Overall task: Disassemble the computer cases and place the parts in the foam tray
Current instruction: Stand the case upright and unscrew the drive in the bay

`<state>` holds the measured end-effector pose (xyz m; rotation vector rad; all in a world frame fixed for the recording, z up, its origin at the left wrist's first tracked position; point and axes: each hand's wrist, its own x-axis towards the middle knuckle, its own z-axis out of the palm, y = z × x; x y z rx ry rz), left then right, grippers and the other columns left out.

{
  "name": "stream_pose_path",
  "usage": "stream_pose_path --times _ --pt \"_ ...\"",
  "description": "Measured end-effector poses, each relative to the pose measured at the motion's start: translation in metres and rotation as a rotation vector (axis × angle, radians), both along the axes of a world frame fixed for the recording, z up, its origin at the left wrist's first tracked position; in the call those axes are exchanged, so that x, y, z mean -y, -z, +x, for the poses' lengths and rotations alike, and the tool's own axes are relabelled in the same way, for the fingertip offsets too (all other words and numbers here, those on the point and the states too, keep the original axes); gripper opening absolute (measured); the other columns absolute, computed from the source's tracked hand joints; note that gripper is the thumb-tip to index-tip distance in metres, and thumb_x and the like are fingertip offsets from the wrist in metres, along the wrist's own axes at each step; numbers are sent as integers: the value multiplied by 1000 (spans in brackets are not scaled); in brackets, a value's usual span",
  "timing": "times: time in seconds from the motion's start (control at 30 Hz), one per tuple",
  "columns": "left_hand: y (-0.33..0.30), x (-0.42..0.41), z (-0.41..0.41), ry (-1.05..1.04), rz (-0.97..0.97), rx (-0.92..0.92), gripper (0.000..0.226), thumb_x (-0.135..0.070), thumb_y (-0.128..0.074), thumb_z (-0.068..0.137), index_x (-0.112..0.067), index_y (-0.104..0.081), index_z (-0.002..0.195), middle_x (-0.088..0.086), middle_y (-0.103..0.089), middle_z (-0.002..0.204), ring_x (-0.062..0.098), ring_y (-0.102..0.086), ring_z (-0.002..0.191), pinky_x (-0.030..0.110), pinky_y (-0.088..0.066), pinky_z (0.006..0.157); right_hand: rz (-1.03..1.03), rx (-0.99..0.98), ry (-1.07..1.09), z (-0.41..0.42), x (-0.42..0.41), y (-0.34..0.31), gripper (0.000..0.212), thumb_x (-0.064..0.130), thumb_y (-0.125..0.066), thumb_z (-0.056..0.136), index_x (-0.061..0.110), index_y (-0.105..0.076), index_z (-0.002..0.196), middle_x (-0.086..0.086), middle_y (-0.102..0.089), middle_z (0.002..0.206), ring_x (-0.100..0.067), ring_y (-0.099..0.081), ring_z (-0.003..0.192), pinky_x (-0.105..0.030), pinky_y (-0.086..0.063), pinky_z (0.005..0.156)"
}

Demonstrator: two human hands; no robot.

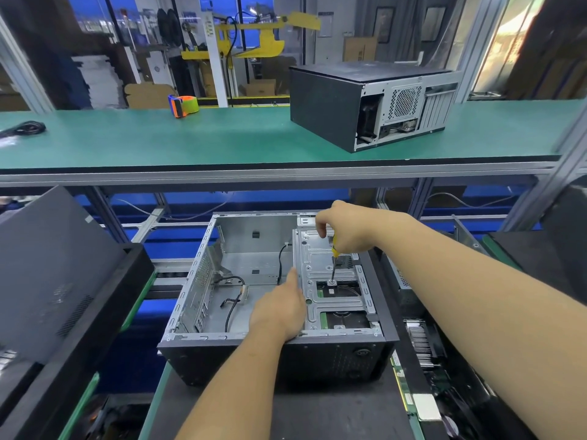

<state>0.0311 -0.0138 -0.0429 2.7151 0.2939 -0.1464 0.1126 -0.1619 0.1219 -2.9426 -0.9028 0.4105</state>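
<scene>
The open computer case (273, 300) lies on its side under my hands, black shell, bare grey metal inside, loose black cables on its floor. Its drive cage (330, 281) sits beside my left hand (279, 309). My right hand (343, 230) holds the yellow-handled screwdriver (333, 262) upright, tip on a cage screw.

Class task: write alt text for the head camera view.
The right hand holds a yellow screwdriver upright on a screw in an open computer case, while the left hand rests on the metal drive bracket. Another case sits on the green shelf above.
</scene>
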Motion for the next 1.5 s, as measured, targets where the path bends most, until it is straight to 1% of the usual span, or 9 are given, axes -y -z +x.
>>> stream_pose_path --times 0.1,0.27,0.47,0.7,0.9,1.0,1.13,1.23,1.5 --pt "-2 1 -2 8 -18 8 56 -36 -23 107 -31 -8 161 5 -59 141 34 -62 111 45 -48 92 -70 83 83 -3 -1 2 30 45 -52 99 16 -51 108 -3 -48 105 -26 -57 89 -39 -49 80" --pt "-4 2 -4 14 -20 15 55 -37 -23 108 -31 -10 162 1 -42 159 35 -57 124 45 -45 97 -189 250 91 -3 -3 6 13 16 -46 101 9 -57 100 -6 -58 87 -28 -58 78 -42 -56 77" --pt "-3 2 -2 32 2 12 56 -36 -23 109 -27 -10 162 4 -42 158 34 -56 126 45 -46 97 71 49 24 -2 1 3 25 2 -58 88 23 -56 103 6 -46 93 -14 -51 78 -27 -39 58" --pt "0 -1 0 53 -59 -15 57 -34 -25 108 -28 -6 162 6 -40 159 34 -53 131 49 -45 105 -107 115 130 -6 -2 -1 34 43 -43 104 11 -54 106 -5 -54 96 -27 -57 88 -39 -49 78" --pt "0 -2 2 70 -110 -30 59 -30 -29 108 -26 -6 163 6 -36 161 33 -50 135 50 -42 110 -28 114 88 -4 -1 0 11 13 -48 98 10 -57 104 -8 -62 101 -28 -61 91 -42 -54 82" --pt "0 -2 2 74 -125 -32 59 -29 -29 108 -24 -7 163 7 -35 162 33 -48 137 51 -41 111 58 49 40 -5 2 -3 19 5 -53 91 19 -55 105 5 -51 90 -21 -53 85 -28 -42 63" --pt "0 -2 2 72 -125 -34 59 -30 -30 108 -24 -7 162 8 -35 161 33 -46 138 51 -39 112 35 28 37 -8 0 -1 18 21 -61 92 20 -51 107 4 -42 91 -21 -54 82 -34 -45 69" --pt "1 -2 3 72 -130 -30 60 -29 -31 108 -22 -7 163 9 -35 160 33 -45 139 51 -38 113 -28 109 132 -10 -2 0 29 37 -41 105 14 -45 90 -2 -46 82 -26 -52 80 -37 -43 73" --pt "0 -1 3 83 -95 -9 59 -24 -33 107 -21 -11 162 13 -42 156 35 -50 133 51 -42 110 10 64 32 -7 4 -3 16 10 -50 97 16 -57 110 1 -52 99 -20 -54 85 -34 -43 71"
